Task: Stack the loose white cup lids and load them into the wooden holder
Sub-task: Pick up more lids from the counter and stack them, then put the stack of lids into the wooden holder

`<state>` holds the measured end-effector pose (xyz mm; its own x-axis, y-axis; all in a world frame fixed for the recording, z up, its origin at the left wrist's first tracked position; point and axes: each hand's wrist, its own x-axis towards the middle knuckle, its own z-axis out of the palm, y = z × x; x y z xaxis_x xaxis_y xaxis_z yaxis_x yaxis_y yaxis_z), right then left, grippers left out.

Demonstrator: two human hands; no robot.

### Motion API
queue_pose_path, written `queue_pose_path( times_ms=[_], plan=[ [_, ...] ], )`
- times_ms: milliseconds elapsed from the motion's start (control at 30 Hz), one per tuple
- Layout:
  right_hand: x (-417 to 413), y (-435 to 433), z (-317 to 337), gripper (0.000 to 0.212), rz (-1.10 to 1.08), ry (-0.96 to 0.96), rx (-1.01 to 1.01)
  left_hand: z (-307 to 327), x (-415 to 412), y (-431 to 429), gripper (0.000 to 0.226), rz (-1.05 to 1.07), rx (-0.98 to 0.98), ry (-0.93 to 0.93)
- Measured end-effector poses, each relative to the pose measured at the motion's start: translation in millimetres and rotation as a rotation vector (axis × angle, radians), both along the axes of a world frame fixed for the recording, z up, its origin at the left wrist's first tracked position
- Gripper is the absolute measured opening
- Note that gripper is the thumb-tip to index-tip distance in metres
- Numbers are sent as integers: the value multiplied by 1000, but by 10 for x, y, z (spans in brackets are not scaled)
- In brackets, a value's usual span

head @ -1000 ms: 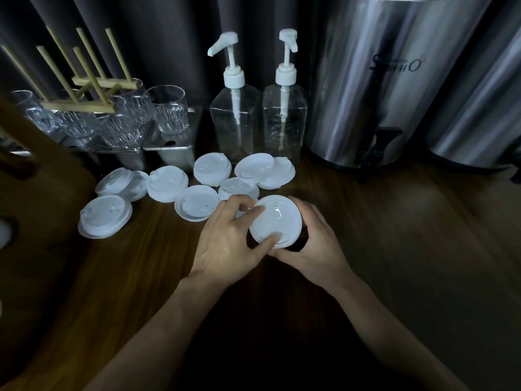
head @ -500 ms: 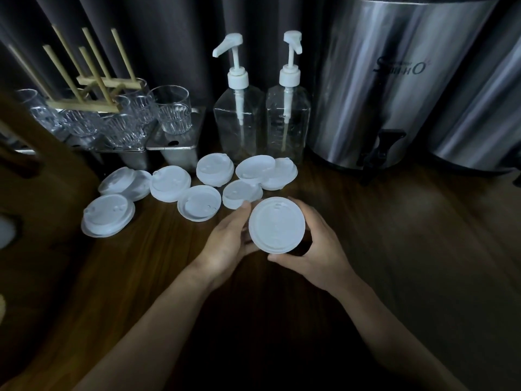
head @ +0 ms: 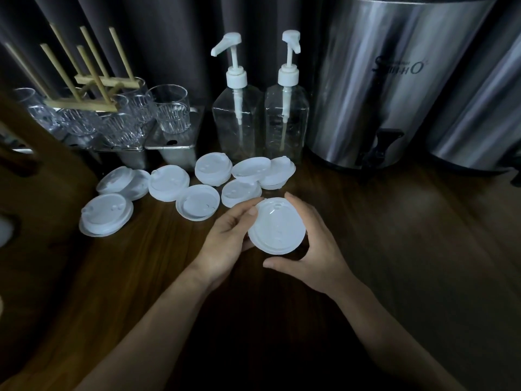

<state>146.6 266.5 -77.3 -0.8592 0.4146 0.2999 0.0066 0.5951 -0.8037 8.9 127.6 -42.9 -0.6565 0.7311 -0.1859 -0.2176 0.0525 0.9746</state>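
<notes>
Below the big steel urn (head: pixel 380 80) in the upper right, my two forearms rise from the bottom edge over the dark wooden table (head: pixel 408 263) and meet at the centre of the frame. My left hand (head: pixel 225 244) grips the left rim of a white lid (head: pixel 277 230) with curled thumb and fingers, while my right hand (head: pixel 318 249) cups its right side, fingers bent round the far edge and thumb stretched out below the near edge. The loose lids (head: pixel 197 201) lie scattered on the table just above my hands, centre left.
</notes>
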Motion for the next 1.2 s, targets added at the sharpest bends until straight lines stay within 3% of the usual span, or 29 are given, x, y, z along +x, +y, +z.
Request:
queue_pose_path(
  times_ms=[167,533,967,1200],
  plan=[
    [2,6,-2,96,-23,58,31,-9,5,-28,36,-56,9,0],
    [33,17,5,96,20,29,23,20,-11,-112,41,-138,59,-61],
    [-33,-62,50,103,8,61,28,143,34,-210,33,-65,29,21],
    [-108,-291,203,104,80,90,-9,412,35,-565,33,-1,-33,175]
  ],
)
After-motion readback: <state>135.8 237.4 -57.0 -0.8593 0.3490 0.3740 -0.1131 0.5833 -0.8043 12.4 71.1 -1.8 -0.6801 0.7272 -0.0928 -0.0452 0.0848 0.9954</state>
